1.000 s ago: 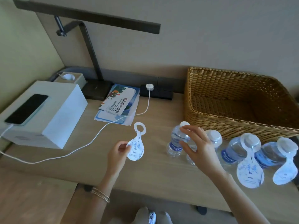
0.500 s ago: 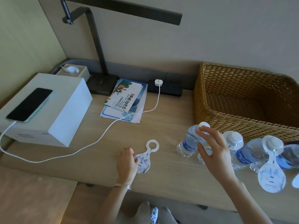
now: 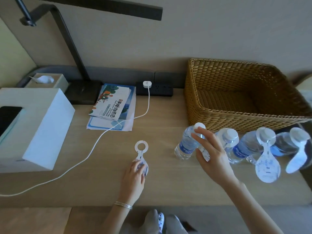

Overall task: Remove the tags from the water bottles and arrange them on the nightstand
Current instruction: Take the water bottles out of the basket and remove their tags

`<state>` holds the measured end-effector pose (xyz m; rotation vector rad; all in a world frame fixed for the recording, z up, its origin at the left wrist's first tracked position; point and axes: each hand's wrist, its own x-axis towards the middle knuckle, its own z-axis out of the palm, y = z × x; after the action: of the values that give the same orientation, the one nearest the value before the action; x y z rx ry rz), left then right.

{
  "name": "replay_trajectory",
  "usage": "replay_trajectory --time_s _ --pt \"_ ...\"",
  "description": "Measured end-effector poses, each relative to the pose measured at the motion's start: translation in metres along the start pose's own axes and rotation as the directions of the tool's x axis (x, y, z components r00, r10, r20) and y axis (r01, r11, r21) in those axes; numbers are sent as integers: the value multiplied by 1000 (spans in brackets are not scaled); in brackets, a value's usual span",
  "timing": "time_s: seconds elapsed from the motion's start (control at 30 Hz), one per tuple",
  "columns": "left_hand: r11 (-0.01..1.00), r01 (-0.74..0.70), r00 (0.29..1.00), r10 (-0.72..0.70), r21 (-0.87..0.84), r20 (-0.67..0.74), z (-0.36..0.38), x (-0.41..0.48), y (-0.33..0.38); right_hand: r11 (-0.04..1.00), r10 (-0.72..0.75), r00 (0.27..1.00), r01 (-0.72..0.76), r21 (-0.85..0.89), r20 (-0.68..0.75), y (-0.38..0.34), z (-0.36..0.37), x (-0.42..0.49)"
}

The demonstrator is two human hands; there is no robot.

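nightstand (image 3: pixel 168 186), bottles (image 3: pixel 185 146) at 3 o'clock
left hand (image 3: pixel 135 174) flat on loose tag (image 3: pixel 141 149); right hand (image 3: pixel 212 156) spread, should lift next tag (image 3: pixel 227 144) ring over cap.

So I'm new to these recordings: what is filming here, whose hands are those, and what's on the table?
There is no machine: a person wears one camera on the head, looking down at their own hands. The left hand rests on a removed paper tag lying on the wooden nightstand. The right hand, fingers spread, touches the top of an untagged water bottle. Three more bottles beside it still wear tags. Behind stand a wicker basket, brochures and a white box.
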<state>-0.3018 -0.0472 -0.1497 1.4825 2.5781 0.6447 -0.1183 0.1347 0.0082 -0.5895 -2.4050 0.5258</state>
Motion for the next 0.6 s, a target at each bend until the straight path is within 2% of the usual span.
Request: replay_trajectory --time_s 0.17,0.23,0.33,0.43,0.6 --pt "999 42 999 -42 -27 14 -2 14 18 998 58 998 -57 33 -16 0 -20 -3" --pt "996 -18 999 14 -82 -50 -13 22 35 997 79 996 -78 17 -51 2 -35 -5" --pt "961 -191 974 159 -201 -162 -42 32 77 995 82 990 -87 -41 -111 12 -59 -10" --pt "902 -300 949 247 -310 -197 -60 33 122 988 108 983 -123 -95 -150 26 -82 -16" --pt "883 -285 957 238 -374 -168 -51 36 189 978 180 976 -191 -87 -122 59 -107 -29"
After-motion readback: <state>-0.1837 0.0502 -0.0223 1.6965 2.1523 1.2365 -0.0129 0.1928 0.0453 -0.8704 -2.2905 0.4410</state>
